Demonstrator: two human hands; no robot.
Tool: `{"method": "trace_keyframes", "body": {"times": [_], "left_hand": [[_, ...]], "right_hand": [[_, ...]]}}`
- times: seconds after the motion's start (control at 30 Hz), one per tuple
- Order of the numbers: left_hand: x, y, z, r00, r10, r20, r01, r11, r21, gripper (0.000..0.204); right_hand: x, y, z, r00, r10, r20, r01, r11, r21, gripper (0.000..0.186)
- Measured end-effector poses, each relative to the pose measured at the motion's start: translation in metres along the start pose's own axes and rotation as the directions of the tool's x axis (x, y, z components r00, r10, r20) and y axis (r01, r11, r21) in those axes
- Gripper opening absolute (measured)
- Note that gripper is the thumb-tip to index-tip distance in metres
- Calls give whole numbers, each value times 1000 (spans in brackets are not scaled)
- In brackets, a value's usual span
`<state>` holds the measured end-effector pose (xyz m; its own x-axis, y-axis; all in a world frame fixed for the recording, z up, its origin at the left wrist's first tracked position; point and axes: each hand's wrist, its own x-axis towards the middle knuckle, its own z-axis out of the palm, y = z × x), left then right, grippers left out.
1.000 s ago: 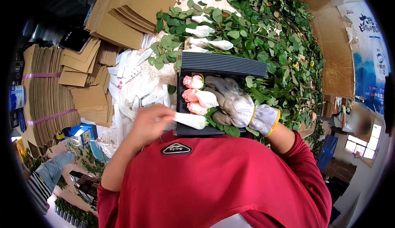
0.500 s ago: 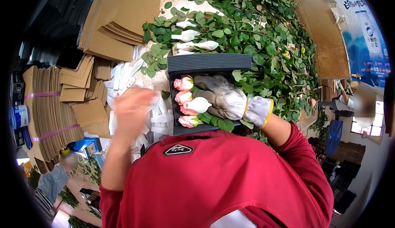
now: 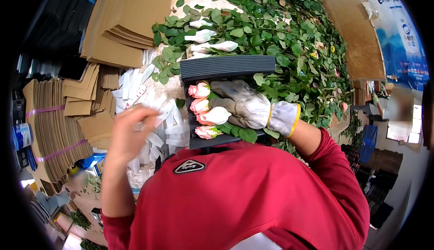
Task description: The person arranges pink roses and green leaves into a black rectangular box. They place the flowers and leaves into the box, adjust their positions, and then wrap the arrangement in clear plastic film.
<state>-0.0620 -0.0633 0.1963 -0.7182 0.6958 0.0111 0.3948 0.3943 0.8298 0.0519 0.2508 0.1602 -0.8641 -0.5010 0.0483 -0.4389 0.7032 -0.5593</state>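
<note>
My bare left hand [image 3: 134,128], fingers curled and slightly blurred, is raised beside a heap of white mesh sleeves [image 3: 169,121]; what it holds, if anything, I cannot make out. My gloved right hand [image 3: 237,103] lies over rose stems inside a black ribbed holder [image 3: 227,65], its fingers bent round them among the leaves. At the glove's fingertips sit pink roses [image 3: 199,89] in a column, one [image 3: 213,115] still inside a white mesh sleeve, the bottom one [image 3: 206,131] bare.
Leafy stems [image 3: 298,46] with several sleeved heads [image 3: 222,46] cover the far bench. Cardboard stacks [image 3: 56,123] and flat sheets [image 3: 126,10] stand at left. An upright cardboard panel [image 3: 357,46] borders the right. A co-worker [image 3: 384,107] is at far right.
My left hand has pulled away leftward from the bottom rose, whose white sleeve is now off, showing pink petals. My right hand has stayed on the stems in the holder.
</note>
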Motion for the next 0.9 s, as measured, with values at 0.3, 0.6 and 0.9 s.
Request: {"method": "trace_keyframes", "body": {"times": [0.3,0.6,0.9], "left_hand": [[-17,0,-6,995,53,-89,-56,998,-38,38],[9,4,67,961,153,230,-120,981,-152,78],[-7,-15,99,988,108,111,-105,994,-30,66]], "right_hand": [[4,-1,-1,999,40,19,-41,999,33,63],[4,-14,-24,996,-88,-5,87,991,-100,50],[23,-59,-105,889,45,-456,-346,718,-604,35]]}}
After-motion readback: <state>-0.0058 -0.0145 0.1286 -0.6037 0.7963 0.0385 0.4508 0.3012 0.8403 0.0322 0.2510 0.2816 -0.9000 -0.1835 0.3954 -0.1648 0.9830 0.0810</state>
